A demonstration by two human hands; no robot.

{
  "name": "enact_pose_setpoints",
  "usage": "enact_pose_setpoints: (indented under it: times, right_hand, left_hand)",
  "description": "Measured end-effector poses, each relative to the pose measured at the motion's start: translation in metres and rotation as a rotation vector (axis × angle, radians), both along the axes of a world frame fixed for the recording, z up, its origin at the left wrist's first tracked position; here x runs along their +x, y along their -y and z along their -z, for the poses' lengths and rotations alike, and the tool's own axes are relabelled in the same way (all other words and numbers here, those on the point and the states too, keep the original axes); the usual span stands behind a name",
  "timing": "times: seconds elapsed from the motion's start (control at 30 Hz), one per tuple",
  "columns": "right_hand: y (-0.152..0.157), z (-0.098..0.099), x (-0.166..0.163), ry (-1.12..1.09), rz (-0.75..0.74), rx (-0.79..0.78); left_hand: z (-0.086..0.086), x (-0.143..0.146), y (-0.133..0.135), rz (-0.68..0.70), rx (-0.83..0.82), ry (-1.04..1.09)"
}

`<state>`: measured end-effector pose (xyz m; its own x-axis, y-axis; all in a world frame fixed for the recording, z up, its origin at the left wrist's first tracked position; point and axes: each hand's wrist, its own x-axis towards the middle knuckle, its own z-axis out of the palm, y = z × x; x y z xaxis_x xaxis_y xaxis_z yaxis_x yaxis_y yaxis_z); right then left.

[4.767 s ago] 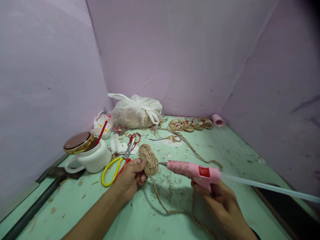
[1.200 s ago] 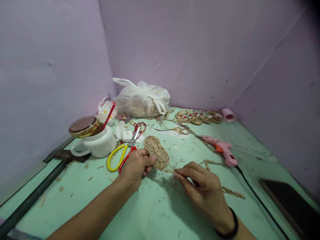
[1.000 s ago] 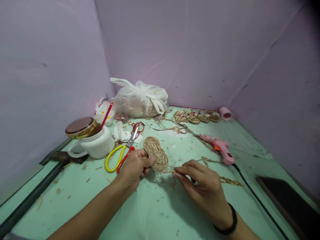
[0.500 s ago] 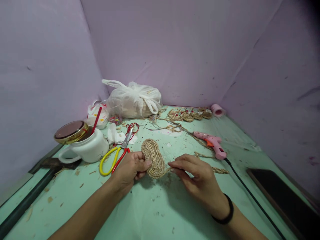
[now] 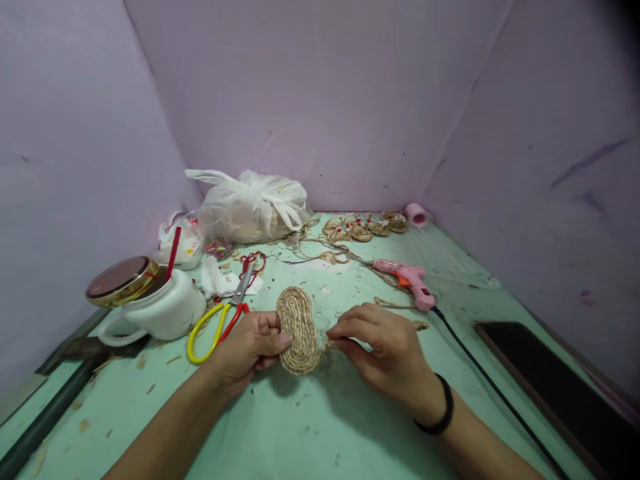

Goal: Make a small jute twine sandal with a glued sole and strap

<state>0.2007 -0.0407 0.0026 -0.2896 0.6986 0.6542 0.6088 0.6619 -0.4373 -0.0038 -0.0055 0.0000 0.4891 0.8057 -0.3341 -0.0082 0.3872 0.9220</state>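
Observation:
A small oval sole of coiled, braided straw cord (image 5: 299,327) is held just above the table, its long side upright. My left hand (image 5: 255,347) grips its left edge, thumb on the front face. From the sole's lower right the loose cord end (image 5: 324,347) runs to my right hand (image 5: 383,353), which pinches it between thumb and fingertips. Scissors (image 5: 223,320) with one yellow and one red handle lie beside my left hand. Beyond my right hand rests a pink glue gun (image 5: 407,277), its nozzle pointing left.
At left stand a white mug (image 5: 175,307) with a gold-rimmed lid, and a hammer (image 5: 65,393). Behind are a white plastic bag (image 5: 255,207), finished straw pieces with red beads (image 5: 350,229) and a pink roll (image 5: 418,215). A dark phone-like slab (image 5: 540,373) and black cable (image 5: 480,360) lie right.
The whole view has shifted, so things appear further left. Both hands keep their hold on the sole and its cord, with the sole turned slightly more upright.

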Motion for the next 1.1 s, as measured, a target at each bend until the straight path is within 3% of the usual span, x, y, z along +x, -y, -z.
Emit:
enact_pose_setpoints:
  times: [0.5,0.7,0.97,1.1]
  right_hand:
    - [0.0038,-0.0019,-0.0034,-0.05,-0.024,-0.136]
    - [0.0019,-0.0018,0.0005,-0.003,0.108,-0.071]
    - [0.0028,0.0007,-0.0022,-0.167,-0.023,-0.253]
    - [0.0044,0.0014,-0.0056,-0.21,-0.004,-0.306]
  left_hand:
    - [-0.0055,-0.0017,0.0023,0.116,-0.027,-0.036]
    - [-0.0063,-0.0039,0.0023,0.175,-0.017,-0.053]
    - [-0.0058,-0.0033,0.001,0.175,-0.011,-0.061]
    - [-0.0035,-0.004,0.0021,0.193,-0.002,-0.055]
